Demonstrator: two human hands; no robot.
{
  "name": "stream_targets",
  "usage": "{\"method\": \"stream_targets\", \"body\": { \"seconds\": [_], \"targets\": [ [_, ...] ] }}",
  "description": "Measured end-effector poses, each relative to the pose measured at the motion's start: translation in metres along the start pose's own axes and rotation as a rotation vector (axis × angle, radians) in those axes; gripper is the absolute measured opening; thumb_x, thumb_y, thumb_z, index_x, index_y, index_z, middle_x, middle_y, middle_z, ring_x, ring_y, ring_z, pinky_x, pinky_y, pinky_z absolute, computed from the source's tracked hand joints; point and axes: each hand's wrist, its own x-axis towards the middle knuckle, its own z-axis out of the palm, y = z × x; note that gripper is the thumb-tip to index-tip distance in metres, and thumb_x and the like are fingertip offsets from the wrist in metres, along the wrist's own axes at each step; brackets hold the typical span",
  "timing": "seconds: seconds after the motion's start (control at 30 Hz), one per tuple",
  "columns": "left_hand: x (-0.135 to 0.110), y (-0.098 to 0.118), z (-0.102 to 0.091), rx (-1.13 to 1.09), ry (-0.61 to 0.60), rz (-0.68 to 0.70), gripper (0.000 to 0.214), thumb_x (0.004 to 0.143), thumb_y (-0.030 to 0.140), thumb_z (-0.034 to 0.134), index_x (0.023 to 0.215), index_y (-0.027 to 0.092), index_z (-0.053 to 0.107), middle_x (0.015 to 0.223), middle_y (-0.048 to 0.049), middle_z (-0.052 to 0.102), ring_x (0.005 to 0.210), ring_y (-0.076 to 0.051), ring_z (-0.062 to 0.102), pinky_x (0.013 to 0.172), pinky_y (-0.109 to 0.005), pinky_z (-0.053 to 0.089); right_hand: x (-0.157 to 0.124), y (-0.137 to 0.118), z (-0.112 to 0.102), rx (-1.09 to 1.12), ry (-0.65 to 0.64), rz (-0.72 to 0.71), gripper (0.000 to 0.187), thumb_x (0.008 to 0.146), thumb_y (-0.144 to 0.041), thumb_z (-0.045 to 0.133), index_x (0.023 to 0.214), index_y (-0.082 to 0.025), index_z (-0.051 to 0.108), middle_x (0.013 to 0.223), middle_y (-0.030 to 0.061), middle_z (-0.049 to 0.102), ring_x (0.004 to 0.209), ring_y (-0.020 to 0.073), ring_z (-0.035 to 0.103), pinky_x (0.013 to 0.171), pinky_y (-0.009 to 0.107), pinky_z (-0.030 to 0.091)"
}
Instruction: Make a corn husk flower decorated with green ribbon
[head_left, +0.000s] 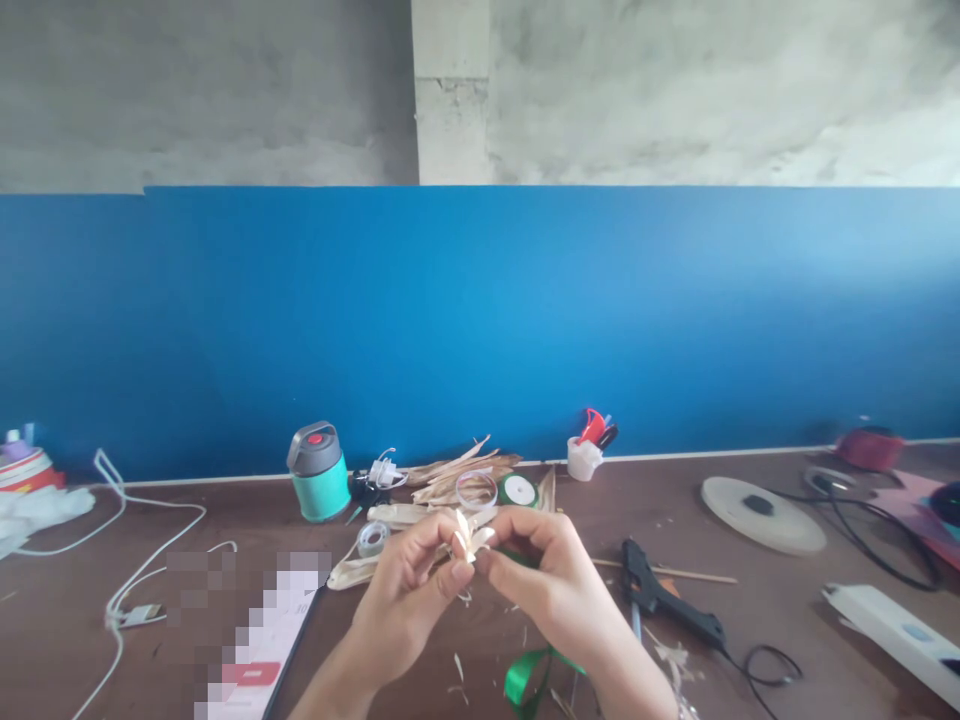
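Between my two hands, above the brown table, is a small cream-white flower (469, 540) with pointed petals, which looks made of dried husk. My left hand (416, 575) pinches it from the left with thumb and forefinger. From the right, my right hand (536, 565) grips a petal between its thumb and forefinger. The flower's underside is hidden by the fingers. Behind the hands lie dried husk strips (457, 470), a roll of clear tape (373, 538) and a green ribbon spool (519, 490). A loose green ribbon (529, 680) curls below my right wrist.
A black glue gun (667, 595) lies right of my hands, near a thin stick (701, 574). Farther back stand a teal container (321, 490) and a white cup of tools (583, 460). A phone (277, 640), white cables (120, 580), a round lid (765, 515) and a power strip (896, 630) lie around.
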Motion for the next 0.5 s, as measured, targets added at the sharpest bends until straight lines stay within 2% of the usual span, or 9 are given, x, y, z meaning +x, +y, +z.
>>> {"method": "stream_targets", "body": {
  "seconds": [0.2,0.5],
  "targets": [
    [0.0010,-0.0024,-0.0010,0.065,-0.002,-0.006,0.020,0.085,0.036,0.055,0.075,0.019,0.050,0.076,-0.0003,0.044,0.072,-0.015,0.042,0.065,-0.024,0.036,0.0003,-0.0008,0.0029,-0.060,0.062,0.020,0.007,0.063,-0.017,0.058,0.056,-0.016,0.056,0.047,-0.0063,0.040,0.046,0.0070,0.031,0.043,0.020,0.023],
    [0.0025,-0.0068,0.0002,0.139,0.004,0.001,0.019,0.087,0.033,0.052,0.076,0.020,0.047,0.075,0.0006,0.044,0.070,-0.014,0.041,0.065,-0.024,0.035,0.0055,0.0033,0.0028,-0.054,0.066,0.057,0.006,0.062,-0.015,0.055,0.056,-0.016,0.056,0.045,-0.0064,0.042,0.043,0.0065,0.032,0.041,0.020,0.022]
  ]
}}
